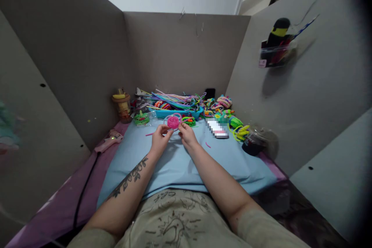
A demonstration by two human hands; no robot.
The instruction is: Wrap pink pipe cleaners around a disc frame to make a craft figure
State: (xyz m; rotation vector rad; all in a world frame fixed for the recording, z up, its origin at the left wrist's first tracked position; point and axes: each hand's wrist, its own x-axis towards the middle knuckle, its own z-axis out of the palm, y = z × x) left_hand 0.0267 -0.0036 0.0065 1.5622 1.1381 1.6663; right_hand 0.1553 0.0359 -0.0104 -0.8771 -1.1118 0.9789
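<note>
Both hands meet over the blue cloth in the middle of the counter. The left hand and right hand pinch a pink fuzzy disc ringed by a pale wire loop, seemingly mid-winding. It looks soft and bendable, so shaping calls for light, steady pinches. Bright chenille stems are heaped at the far edge.

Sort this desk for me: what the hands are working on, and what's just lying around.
In hand: pink pipe-cleaner piece, held by left hand and right hand.
Lying about: glue gun, pipe-cleaner pile, jar, dark cup.
</note>
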